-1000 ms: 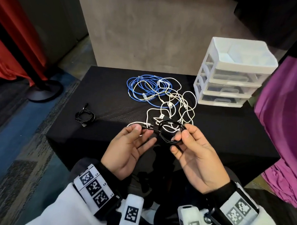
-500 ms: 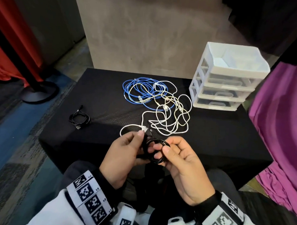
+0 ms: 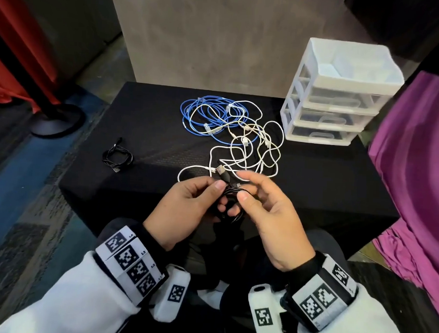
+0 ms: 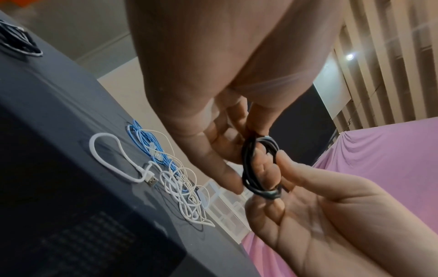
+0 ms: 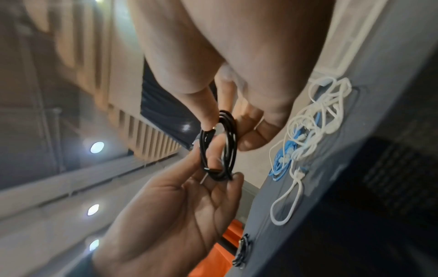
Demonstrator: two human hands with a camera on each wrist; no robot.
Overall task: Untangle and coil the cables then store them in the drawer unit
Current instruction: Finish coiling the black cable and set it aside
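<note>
Black cable coil (image 3: 233, 204) — in both hands' grip

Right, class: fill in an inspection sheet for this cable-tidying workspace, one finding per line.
Surface: black table.
Job's things: drawer unit at the far right corner, drawers shut; small black coil lying at the left.
Clutter: nothing seen.
Grippers: left hand and right hand both hold a black cable wound into a small coil.
Cables: blue cable and white cables tangled together on the table.
Surroundings: purple cloth right, red curtain left.
</note>
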